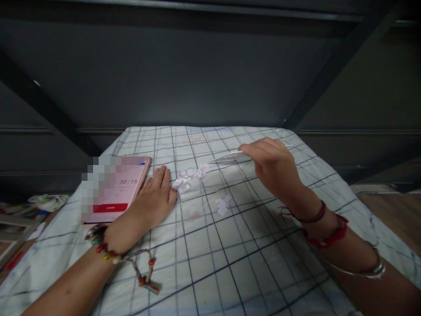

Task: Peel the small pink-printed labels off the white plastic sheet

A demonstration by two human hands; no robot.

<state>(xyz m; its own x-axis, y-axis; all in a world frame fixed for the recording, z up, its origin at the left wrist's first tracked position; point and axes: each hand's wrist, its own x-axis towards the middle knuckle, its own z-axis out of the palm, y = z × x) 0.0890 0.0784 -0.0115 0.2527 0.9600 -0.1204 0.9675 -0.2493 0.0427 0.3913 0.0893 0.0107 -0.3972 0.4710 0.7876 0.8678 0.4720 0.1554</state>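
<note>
My left hand (156,197) lies flat on the checked cloth, fingers stretched and holding nothing, close against the pink phone (120,184). Above the cloth on the right, my right hand (274,164) pinches a clear plastic bag (230,156), whose free end points left. Just below that end lies a loose row of small white paper pieces (190,174), with faint pink marks on some. A smaller cluster of white paper pieces (223,205) rests nearer to me. The part of the bag within my right hand is hidden by the fingers.
A white cloth with dark grid lines (210,272) covers the table. Behind it stands a dark panel (204,74). On the left, below the table's edge, are a pale frame (16,237) and some crumpled things (49,202). Wooden floor (391,210) shows at right.
</note>
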